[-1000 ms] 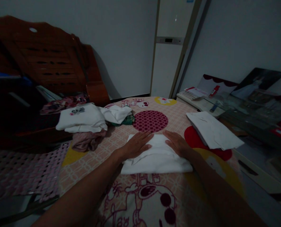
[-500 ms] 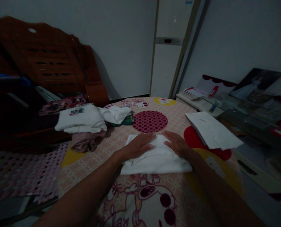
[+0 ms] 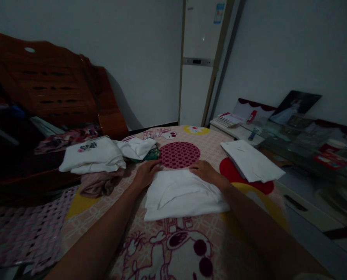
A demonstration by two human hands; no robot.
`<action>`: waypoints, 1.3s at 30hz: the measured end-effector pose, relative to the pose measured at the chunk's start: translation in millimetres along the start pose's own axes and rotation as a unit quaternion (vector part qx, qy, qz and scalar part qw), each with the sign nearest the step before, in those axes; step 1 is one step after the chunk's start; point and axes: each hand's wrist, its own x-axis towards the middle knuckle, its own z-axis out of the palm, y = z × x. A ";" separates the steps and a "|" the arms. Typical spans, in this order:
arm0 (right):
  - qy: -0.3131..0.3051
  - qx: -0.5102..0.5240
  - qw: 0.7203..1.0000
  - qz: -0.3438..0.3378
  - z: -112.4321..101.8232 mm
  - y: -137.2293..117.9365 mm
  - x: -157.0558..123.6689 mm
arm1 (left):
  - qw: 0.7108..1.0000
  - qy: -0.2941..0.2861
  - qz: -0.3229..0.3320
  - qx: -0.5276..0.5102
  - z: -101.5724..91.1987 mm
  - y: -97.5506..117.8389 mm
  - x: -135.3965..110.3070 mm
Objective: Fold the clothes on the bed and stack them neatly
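Observation:
A folded white garment [image 3: 181, 194] lies in front of me on the round, cloth-covered table [image 3: 109, 221], its top layers creased. My left hand [image 3: 146, 175] is at its far left corner, fingers bent together on the cloth. At the far edge, toward the right, my right hand [image 3: 206, 172] has its fingers curled over the fabric. The fingertips of both hands are partly hidden. Another folded white garment [image 3: 251, 161] rests flat to the right, apart from my hands.
Left on the table, a white garment with a dark print [image 3: 93, 153] sits on a pinkish cloth [image 3: 99, 183], beside another white garment [image 3: 138, 147] and a green one. A wooden chair [image 3: 51, 89] stands behind. At right is a glass-topped cabinet [image 3: 296, 136] holding papers and a photo.
Both hands were lying flat on the garment with fingers stretched. Now they are at its far edge with fingers curled, the left hand farther left. The view has shifted slightly.

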 end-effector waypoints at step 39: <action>0.143 -0.236 0.913 0.301 -109.1 37.8 -55.4 | 1.000 -0.012 -0.012 -0.006 0.0 -13.6 5.3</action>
